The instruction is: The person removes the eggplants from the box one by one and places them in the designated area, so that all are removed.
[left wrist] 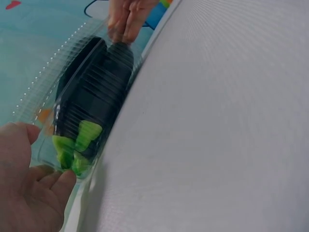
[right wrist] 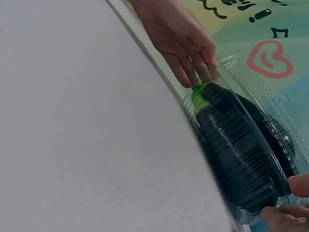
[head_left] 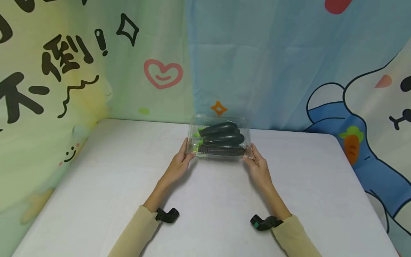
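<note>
A clear plastic clamshell box [head_left: 219, 117] stands on the white table near its far edge. Inside lie dark eggplants [head_left: 221, 134] with green stems [left wrist: 79, 140] pointing left. My left hand [head_left: 186, 153] grips the box's left end between thumb and fingers; the left wrist view shows this hand [left wrist: 34, 183] at the stem end. My right hand [head_left: 253, 157] pinches the rim at the right end, and in the right wrist view its thumb and fingers [right wrist: 277, 218] close on the box [right wrist: 260, 96]. The box rests flat with its lid down.
The white table [head_left: 205, 207] spreads wide toward me and to both sides. A printed cartoon cloth [head_left: 257, 64] hangs right behind the box as a back wall and wraps the left side. Black wrist mounts [head_left: 167, 215] sit on both forearms.
</note>
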`<state>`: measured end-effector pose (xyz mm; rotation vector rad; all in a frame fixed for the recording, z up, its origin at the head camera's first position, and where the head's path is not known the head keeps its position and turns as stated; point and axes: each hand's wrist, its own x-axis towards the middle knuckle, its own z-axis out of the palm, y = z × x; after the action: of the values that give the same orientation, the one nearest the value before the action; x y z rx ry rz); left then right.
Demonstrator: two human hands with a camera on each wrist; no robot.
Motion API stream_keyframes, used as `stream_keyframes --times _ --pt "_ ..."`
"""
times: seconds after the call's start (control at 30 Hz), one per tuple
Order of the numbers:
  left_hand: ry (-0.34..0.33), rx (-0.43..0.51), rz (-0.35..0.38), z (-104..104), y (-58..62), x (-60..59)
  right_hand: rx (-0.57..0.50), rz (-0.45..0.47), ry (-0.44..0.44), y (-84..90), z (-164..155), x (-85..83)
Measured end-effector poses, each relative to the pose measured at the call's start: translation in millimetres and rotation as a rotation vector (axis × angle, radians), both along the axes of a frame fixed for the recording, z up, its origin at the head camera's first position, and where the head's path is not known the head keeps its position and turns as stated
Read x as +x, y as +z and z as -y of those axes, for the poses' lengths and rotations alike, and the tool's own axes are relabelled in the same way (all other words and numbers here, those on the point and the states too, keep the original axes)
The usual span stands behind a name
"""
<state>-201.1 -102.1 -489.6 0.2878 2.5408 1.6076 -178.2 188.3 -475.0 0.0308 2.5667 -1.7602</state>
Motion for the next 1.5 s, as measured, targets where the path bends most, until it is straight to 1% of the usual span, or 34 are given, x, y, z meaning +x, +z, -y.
stream_keyframes --times 0.17,0.33,0.57,0.67,0.83,1.0,1.13,1.27,1.37,1.5 --pt "0.001 0.002 -0.005 0.3 -0.6 0.2 0.039 -0.029 0.026 0.6 -2.8 -0.4" --pt "0.002 -0.008 -0.013 0.3 -0.6 0.6 0.011 -0.047 0.055 1.1 -3.3 -0.8" --pt "-0.004 -0.019 -0.028 -0.7 -0.3 -0.4 0.040 -0.050 0.051 1.8 -4.2 -0.7" --pt "-0.010 -0.036 -0.041 -1.2 0.5 -0.5 0.039 -0.053 0.051 0.6 -5.3 -1.1" --pt "-0.008 -0.065 -0.041 -1.7 2.8 0.5 0.040 -0.054 0.046 -1.1 -5.7 -1.5" --pt "0.000 -0.078 -0.037 -1.9 4.9 1.5 0.086 -0.070 0.045 -2.8 -6.1 -1.4" --pt "-0.001 -0.081 -0.040 -1.6 5.0 1.5 0.153 -0.107 0.028 -3.5 -9.2 0.3" --pt "-0.007 -0.089 -0.038 -0.9 5.7 0.0 0.174 -0.149 0.038 -4.2 -12.7 2.5" --pt "0.000 -0.089 -0.041 -0.4 6.4 -0.8 0.167 -0.159 0.052 -5.1 -12.6 2.1" --pt "0.039 -0.094 -0.059 -1.2 5.5 0.1 0.161 -0.137 0.051 -6.5 -9.9 -0.2"
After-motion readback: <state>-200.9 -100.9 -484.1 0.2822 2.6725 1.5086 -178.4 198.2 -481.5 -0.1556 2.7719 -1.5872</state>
